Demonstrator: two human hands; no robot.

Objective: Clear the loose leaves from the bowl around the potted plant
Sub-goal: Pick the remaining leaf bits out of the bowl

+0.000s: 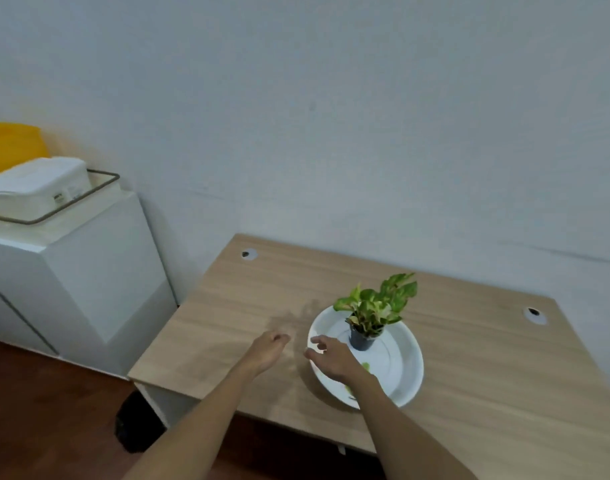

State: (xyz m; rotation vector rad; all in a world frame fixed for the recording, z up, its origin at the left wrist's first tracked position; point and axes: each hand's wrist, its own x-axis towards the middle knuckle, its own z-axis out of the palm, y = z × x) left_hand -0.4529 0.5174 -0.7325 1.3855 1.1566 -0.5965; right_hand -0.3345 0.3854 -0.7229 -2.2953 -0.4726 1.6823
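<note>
A white bowl (405, 362) sits on the wooden table (487, 368). Inside it stands a small dark pot (361, 340) with a green and yellow leafy plant (378, 304). A loose green leaf (365, 366) lies on the bowl's floor just right of my right wrist, and another green scrap (349, 390) shows by the near rim. My right hand (331, 358) hovers over the bowl's left rim with its fingers spread and nothing in it. My left hand (267, 349) is over the table left of the bowl, fingers loosely curled, holding nothing visible.
A white cabinet (88, 282) stands left of the table with a white box (36, 188) in a wire frame and something yellow (9, 143) on top. Two cable holes (249, 254) (535, 312) mark the table's far side. A dark object (133, 424) lies on the floor under the table's left corner.
</note>
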